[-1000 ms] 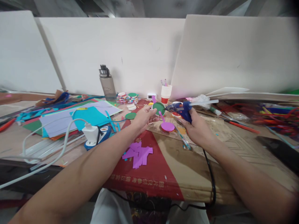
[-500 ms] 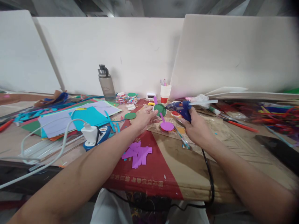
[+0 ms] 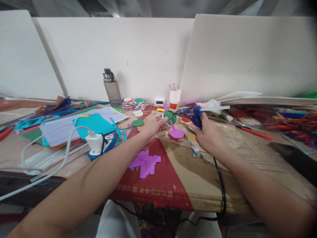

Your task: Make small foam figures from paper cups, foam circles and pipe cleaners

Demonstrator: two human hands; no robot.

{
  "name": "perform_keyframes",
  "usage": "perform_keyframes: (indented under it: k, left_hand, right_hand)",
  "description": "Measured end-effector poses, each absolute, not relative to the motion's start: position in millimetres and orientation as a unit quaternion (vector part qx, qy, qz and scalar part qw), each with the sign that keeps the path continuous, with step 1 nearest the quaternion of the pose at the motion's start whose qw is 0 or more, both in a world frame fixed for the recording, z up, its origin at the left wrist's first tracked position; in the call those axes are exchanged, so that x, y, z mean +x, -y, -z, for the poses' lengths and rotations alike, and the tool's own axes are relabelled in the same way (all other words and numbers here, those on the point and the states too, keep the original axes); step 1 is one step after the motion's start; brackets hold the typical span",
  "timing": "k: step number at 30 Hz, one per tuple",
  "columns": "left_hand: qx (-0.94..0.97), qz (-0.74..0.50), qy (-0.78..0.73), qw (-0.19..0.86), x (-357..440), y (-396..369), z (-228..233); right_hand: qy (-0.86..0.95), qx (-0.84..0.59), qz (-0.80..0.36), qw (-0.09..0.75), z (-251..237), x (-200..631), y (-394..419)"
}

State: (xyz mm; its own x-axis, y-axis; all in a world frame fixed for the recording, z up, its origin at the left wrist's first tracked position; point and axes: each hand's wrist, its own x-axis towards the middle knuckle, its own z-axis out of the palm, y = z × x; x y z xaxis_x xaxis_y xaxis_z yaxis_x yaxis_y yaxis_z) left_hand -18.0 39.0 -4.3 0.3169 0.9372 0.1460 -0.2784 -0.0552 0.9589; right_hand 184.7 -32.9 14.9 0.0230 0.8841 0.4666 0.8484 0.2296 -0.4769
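- Head view: a round green-faced piece with a white rim point(image 3: 170, 116) is sitting between the two hands above the middle of the table, a purple paper tab point(image 3: 165, 106) rising behind it.
- The step in hand is seemingly being gluing: a blue glue gun with a clear body point(image 3: 196, 116) is pointing its nozzle at the piece's right edge; whether they are touching is not showing.
- The next move is probably calling for a steady nozzle and fingers staying clear of it.
- The left hand point(image 3: 155, 125) is partly closing, its fingertips gripping the piece's left edge.
- The right hand point(image 3: 208, 132) is wrapping firmly around the gun's handle.
- A flat purple paper disc with a strip point(image 3: 176, 134) is lying just nearer the person.
- Loose purple paper strips point(image 3: 146, 163) are lying nearer still, on red-printed brown cardboard point(image 3: 173, 178).
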Motion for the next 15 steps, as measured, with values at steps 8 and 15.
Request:
perform_keyframes:
  k: [8, 15]
  left_hand:
    - [0.519, -0.528, -0.313, 0.594, -18.2, -37.8, -0.4]
    - [0.520, -0.534, -0.335, 0.576, -19.3, -39.4, -0.2]
  right_hand:
    - [0.701, -0.627, -0.031, 0.338, -13.1, 186.4, 31.7]
    - [0.709, -0.619, -0.039, 0.336, -12.2, 185.3, 33.0]
